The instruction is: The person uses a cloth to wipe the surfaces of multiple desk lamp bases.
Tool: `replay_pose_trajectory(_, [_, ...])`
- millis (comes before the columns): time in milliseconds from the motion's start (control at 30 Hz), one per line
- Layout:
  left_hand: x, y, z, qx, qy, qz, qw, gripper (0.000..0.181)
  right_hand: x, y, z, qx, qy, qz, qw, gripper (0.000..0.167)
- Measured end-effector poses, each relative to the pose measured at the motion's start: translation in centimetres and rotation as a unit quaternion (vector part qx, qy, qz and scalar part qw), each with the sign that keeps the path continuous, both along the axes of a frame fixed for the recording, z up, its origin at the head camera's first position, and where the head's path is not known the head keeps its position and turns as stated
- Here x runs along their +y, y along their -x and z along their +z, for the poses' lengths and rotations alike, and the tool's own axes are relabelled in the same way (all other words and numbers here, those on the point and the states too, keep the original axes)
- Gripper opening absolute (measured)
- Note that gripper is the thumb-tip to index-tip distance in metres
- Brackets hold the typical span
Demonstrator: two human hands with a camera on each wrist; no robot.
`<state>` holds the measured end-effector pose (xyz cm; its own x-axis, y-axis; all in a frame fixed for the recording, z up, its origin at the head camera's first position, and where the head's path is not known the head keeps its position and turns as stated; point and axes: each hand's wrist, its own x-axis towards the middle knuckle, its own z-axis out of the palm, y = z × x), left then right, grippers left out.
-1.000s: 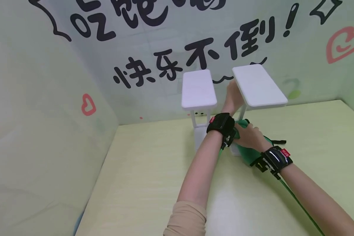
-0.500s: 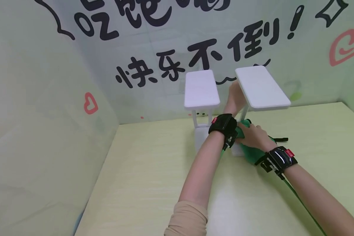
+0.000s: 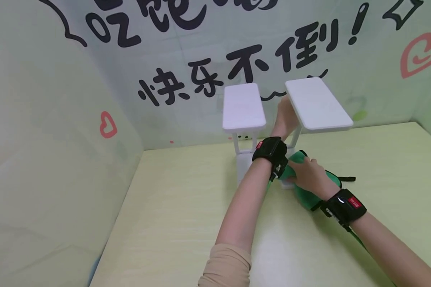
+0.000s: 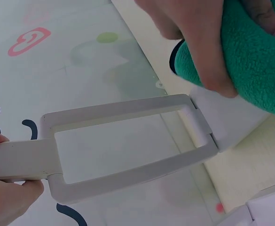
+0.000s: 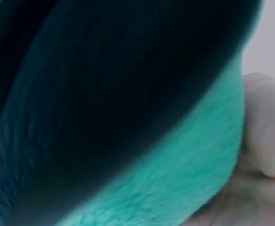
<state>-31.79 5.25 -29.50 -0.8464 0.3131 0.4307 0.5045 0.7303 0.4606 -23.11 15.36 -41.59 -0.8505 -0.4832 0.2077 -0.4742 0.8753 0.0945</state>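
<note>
Two white folding stands with flat rectangular tops are on the table, a left stand (image 3: 243, 107) and a right stand (image 3: 317, 104). My left hand (image 3: 286, 118) is behind the right stand's top, partly hidden in the head view. In the left wrist view that left hand (image 4: 8, 202) pinches the upper end of the stand's frame (image 4: 132, 174). My right hand (image 3: 310, 175) grips a fuzzy green cloth (image 3: 306, 197) with dark edging, low by the right stand's base. The green cloth (image 5: 193, 165) fills much of the right wrist view, with dark blur over it.
The pale wooden table (image 3: 172, 215) meets a printed backdrop (image 3: 186, 123) close behind the stands. A side wall of fabric (image 3: 57, 179) rises on the left. A black strap (image 3: 346, 179) sticks out from the cloth's right side.
My right hand and the green cloth have shifted slightly toward me and to the right, and the right wrist has turned a little. The left hand stays at the right stand.
</note>
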Motion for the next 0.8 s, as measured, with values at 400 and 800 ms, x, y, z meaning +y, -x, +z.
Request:
replay_pose_trajectory(400, [2.9,10.3,-8.3,0.048,0.074,0.041,0.9953,0.011,-1.4,0.0,-0.1,-0.028,-0.004,-0.011,0.9995,0.029])
replay_pose_trajectory(800, [0.1,1.0,-1.1,-0.003,0.005,-0.006,1.0,0.011,-3.2,1.9,-1.0,-0.089,0.092,-0.127,0.9836,0.045])
